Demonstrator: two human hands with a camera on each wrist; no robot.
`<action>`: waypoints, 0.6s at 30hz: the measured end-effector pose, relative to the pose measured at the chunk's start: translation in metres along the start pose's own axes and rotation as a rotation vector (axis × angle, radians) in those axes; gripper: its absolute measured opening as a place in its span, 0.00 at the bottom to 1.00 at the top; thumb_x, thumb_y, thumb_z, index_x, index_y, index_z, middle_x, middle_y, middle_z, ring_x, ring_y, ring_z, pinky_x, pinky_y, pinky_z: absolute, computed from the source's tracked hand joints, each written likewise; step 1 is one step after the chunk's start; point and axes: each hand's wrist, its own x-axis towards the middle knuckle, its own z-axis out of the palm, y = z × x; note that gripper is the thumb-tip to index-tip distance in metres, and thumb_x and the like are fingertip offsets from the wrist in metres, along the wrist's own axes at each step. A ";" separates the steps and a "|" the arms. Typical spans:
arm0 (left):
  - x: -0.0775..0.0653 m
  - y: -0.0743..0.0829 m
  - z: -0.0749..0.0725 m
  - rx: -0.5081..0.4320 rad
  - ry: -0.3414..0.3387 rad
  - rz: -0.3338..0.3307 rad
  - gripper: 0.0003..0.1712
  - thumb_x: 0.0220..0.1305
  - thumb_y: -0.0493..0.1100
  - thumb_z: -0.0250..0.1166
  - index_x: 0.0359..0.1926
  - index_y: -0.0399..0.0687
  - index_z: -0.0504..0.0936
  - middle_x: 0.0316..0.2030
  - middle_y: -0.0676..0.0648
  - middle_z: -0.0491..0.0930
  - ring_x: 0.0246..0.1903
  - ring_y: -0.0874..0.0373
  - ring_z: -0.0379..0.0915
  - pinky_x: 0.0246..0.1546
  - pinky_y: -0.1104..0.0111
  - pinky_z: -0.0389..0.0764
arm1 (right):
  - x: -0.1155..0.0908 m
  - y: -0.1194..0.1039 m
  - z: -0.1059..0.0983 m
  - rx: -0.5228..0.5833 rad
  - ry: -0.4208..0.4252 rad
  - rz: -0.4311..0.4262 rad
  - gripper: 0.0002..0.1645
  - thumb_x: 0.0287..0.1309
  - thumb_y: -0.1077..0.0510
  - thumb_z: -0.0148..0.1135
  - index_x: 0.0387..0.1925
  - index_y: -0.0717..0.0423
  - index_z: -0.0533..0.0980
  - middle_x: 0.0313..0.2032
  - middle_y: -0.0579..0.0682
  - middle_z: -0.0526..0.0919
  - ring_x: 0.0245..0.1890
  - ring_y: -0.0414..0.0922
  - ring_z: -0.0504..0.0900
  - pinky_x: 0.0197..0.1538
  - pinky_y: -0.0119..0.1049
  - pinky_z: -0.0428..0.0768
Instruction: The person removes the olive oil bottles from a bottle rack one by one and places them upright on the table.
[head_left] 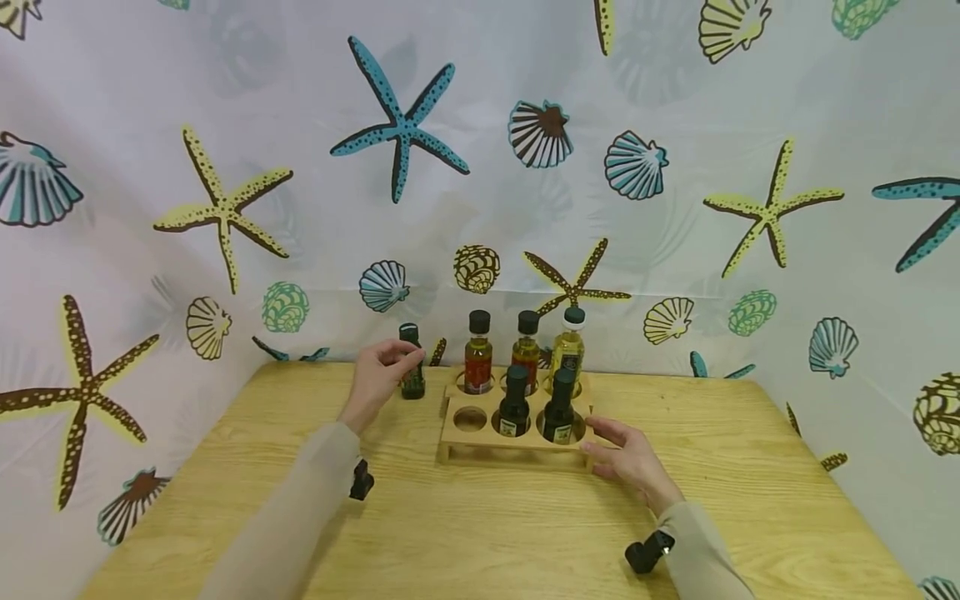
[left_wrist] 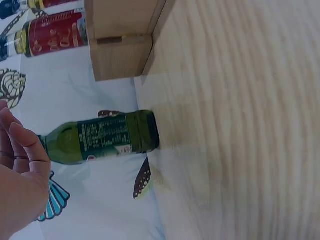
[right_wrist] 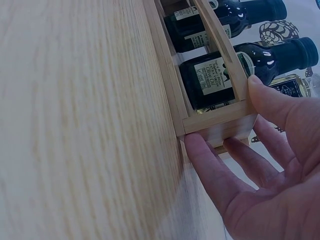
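Observation:
A green glass bottle (head_left: 412,385) with a dark cap stands upright on the table, left of a wooden bottle rack (head_left: 480,435). My left hand (head_left: 381,375) is at its neck, thumb and fingers pinching it; in the left wrist view the bottle's top is hidden behind the fingers. My right hand (head_left: 628,457) holds the rack's front right end. Its thumb lies on the upper board and its fingers touch the side, as the right wrist view shows. Two dark olive oil bottles (right_wrist: 210,80) sit in the front row, right of a round hole (head_left: 470,419).
The rack's back row holds two bottles with red labels (head_left: 477,371) and one pale yellow oil bottle (head_left: 568,350). Underneath is a light wooden table (head_left: 517,533). Behind and beside it hangs a white cloth (head_left: 480,208) printed with starfish and shells.

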 end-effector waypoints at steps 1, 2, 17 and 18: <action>-0.002 0.000 0.002 0.006 -0.008 0.000 0.17 0.57 0.47 0.64 0.41 0.37 0.80 0.31 0.31 0.76 0.22 0.52 0.71 0.21 0.65 0.73 | 0.000 0.000 0.000 -0.001 0.001 -0.001 0.33 0.51 0.57 0.65 0.60 0.51 0.67 0.63 0.58 0.61 0.55 0.54 0.70 0.44 0.47 0.77; -0.003 -0.001 0.003 0.011 -0.018 -0.001 0.17 0.57 0.47 0.64 0.41 0.37 0.80 0.30 0.32 0.77 0.23 0.51 0.71 0.22 0.65 0.74 | 0.000 0.000 0.000 -0.001 0.000 -0.002 0.33 0.51 0.57 0.65 0.60 0.51 0.67 0.63 0.58 0.61 0.55 0.54 0.70 0.44 0.47 0.77; -0.009 -0.026 0.034 -0.035 -0.096 -0.002 0.19 0.55 0.53 0.64 0.40 0.44 0.81 0.29 0.33 0.77 0.20 0.51 0.71 0.20 0.65 0.74 | 0.002 0.001 -0.002 0.012 -0.007 0.007 0.32 0.51 0.56 0.65 0.59 0.50 0.68 0.62 0.57 0.62 0.53 0.52 0.73 0.45 0.46 0.77; -0.010 -0.026 0.036 -0.037 -0.103 -0.003 0.19 0.55 0.53 0.64 0.41 0.43 0.81 0.29 0.32 0.77 0.20 0.52 0.71 0.20 0.65 0.74 | 0.002 0.001 -0.002 0.013 -0.005 0.007 0.32 0.51 0.56 0.66 0.59 0.50 0.68 0.62 0.56 0.62 0.53 0.52 0.73 0.45 0.46 0.77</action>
